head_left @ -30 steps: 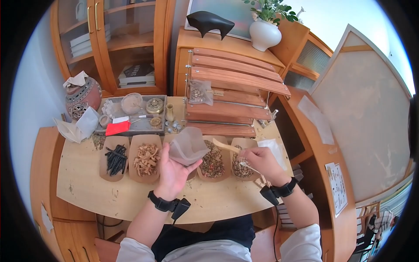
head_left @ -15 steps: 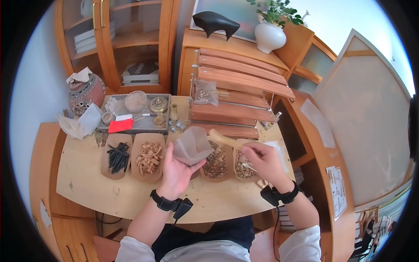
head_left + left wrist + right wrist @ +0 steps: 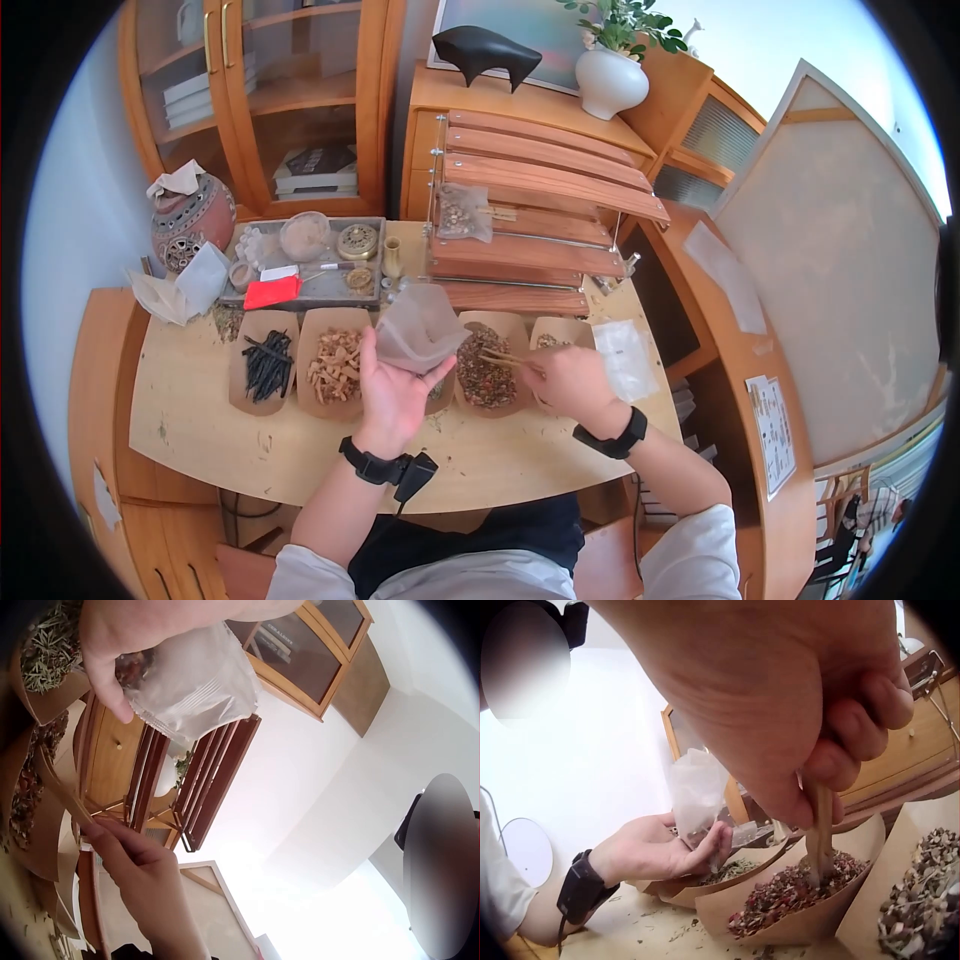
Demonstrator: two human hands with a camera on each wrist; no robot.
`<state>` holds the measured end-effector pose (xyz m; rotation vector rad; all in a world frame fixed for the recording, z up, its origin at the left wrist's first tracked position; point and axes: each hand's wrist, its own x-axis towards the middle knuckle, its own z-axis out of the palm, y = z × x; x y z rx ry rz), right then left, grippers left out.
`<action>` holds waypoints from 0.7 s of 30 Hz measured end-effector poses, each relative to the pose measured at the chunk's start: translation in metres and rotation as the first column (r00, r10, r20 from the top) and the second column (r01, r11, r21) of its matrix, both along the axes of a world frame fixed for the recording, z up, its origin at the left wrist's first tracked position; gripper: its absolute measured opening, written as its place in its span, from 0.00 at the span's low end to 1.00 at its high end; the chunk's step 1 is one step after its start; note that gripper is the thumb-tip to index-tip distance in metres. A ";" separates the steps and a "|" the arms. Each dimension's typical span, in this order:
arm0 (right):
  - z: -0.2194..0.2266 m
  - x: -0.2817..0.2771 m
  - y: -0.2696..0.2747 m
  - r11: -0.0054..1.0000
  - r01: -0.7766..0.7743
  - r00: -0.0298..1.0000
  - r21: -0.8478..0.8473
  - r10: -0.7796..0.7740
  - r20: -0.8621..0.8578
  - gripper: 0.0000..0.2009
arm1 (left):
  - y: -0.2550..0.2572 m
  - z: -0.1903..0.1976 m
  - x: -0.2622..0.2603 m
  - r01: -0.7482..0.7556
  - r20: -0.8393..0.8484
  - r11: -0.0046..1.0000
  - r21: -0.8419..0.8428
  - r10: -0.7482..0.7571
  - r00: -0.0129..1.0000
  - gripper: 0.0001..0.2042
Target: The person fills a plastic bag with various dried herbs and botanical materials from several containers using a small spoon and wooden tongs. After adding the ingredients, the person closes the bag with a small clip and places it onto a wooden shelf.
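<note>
A translucent pouch (image 3: 415, 325) with its mouth spread sits in my left hand (image 3: 393, 405), thumb on one side and fingers on the other. Dark reddish bits show through its lower end in the left wrist view. Between the thumb and fingers of my right hand (image 3: 575, 383) is a wooden scoop (image 3: 821, 836), tilted down. Its tip is sunk in a reddish-brown dried herb mix (image 3: 780, 896), which lies in a brown paper tray (image 3: 810, 921). The left hand stays to the left of that tray, over another tray of green needle-like herb (image 3: 52, 656).
Paper trays of black sticks (image 3: 267, 365) and tan wood chips (image 3: 338, 365) stand to the left. A tray of greyish pieces (image 3: 922, 900) is at the right, beside a clear plastic bag (image 3: 625, 358). Behind them stand a grey tray (image 3: 330, 298) of small vessels and a slatted wooden rack (image 3: 540, 175).
The right hand has shifted left and turned over, taking the scoop from near the pouch down into the reddish mix. The left hand with the pouch has hardly moved.
</note>
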<state>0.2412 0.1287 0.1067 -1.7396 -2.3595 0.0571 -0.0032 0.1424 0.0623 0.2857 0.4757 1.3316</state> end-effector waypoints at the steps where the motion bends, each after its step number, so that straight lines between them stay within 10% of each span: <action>1: 0.004 0.003 0.002 1.000 0.014 1.000 -0.003 -0.014 -0.016 0.08 | 0.000 0.000 0.000 0.003 -0.001 1.000 0.006 -0.003 1.000 0.33; 8: -0.001 -0.005 0.014 0.997 -0.074 0.976 0.034 0.079 -0.204 0.10 | 0.001 -0.004 0.001 0.025 -0.009 1.000 -0.002 -0.025 1.000 0.32; 11: 0.002 0.002 0.010 0.997 -0.062 0.998 -0.036 0.061 -0.016 0.11 | 0.002 -0.004 0.000 0.023 0.000 1.000 -0.011 -0.023 1.000 0.32; 21: -0.007 0.048 0.032 0.922 0.133 0.928 -0.364 -0.244 -0.280 0.15 | 0.001 -0.002 0.000 0.041 0.001 0.999 0.009 -0.041 0.999 0.32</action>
